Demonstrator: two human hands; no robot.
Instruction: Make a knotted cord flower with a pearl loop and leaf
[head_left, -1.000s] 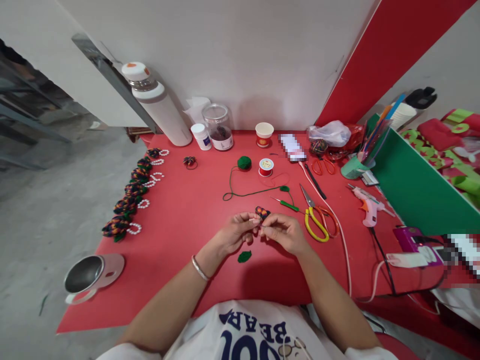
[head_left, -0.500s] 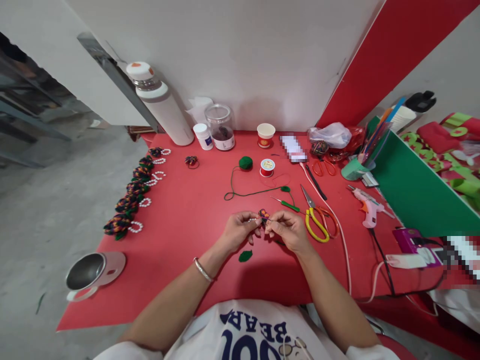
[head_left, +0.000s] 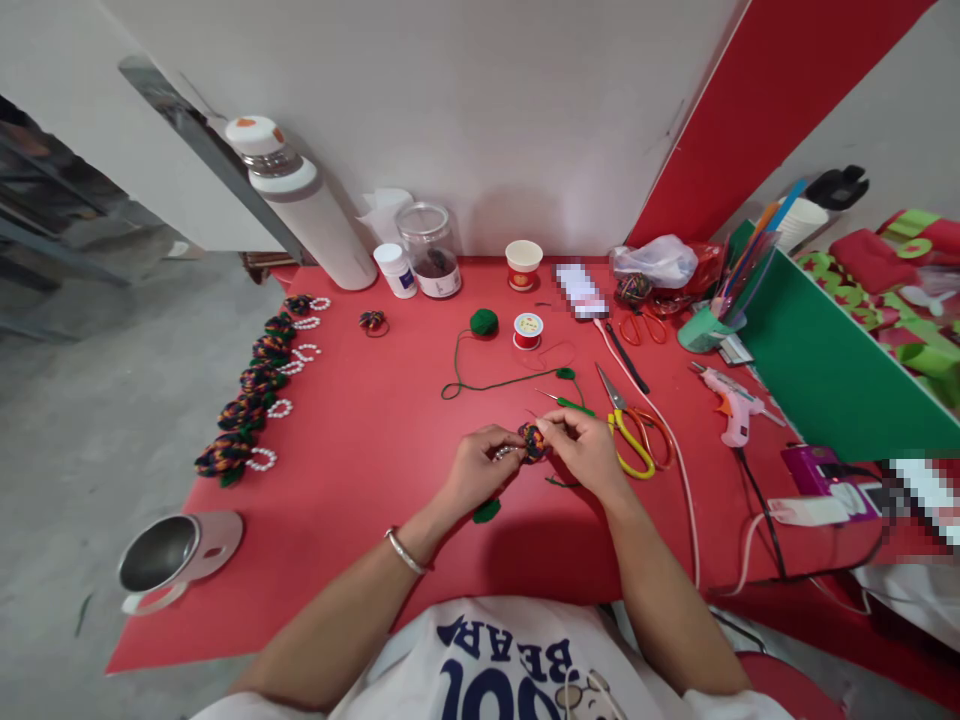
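Observation:
Between my hands is a multicoloured crocheted flower (head_left: 534, 442) in dark, orange and red yarn. My left hand (head_left: 482, 462) pinches its left side, and a short string of white beads (head_left: 507, 452) shows at those fingers. On the flower's right edge, the fingers of my right hand (head_left: 581, 450) are closed. A green crocheted leaf (head_left: 487, 511) lies on the table below my left hand. Just beyond my right hand lies a green-handled crochet hook (head_left: 566, 404), and yellow-and-orange scissors (head_left: 634, 440) are to its right.
Several finished flowers with bead loops (head_left: 259, 380) line the table's left side, above a steel mug (head_left: 217, 535). Green yarn (head_left: 484, 322) and a red thread spool (head_left: 528, 331) lie farther back. A pink glue gun (head_left: 739, 410) and its cable are at right.
The flower has turned so more of its face shows between my fingers. My right hand has shifted slightly, and the whole view has moved a little.

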